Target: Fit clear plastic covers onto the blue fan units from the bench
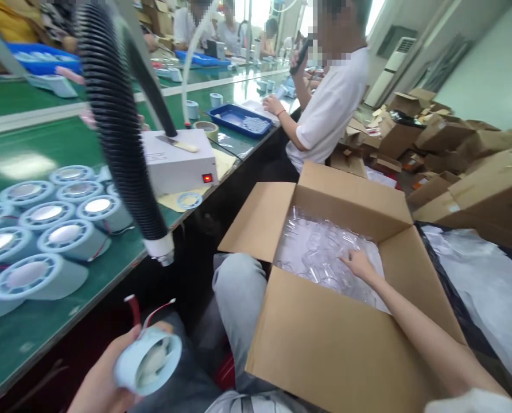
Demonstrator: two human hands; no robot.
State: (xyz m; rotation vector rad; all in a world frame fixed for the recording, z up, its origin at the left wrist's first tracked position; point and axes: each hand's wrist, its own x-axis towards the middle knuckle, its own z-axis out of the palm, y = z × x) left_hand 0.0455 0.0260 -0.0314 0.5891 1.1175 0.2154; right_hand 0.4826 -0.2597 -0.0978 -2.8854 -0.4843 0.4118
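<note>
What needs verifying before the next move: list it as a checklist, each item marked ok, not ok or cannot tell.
1. Left hand holds the light blue housing: ok.
2. Red lead tucked inside the housing: not ok, it sticks up above the hand.
3. Carton open, flaps clear of the right hand: ok.
4. Right hand has a secure hold on one of the clear plastic pieces: cannot tell.
5. Red switch on the white box lit: ok.
</note>
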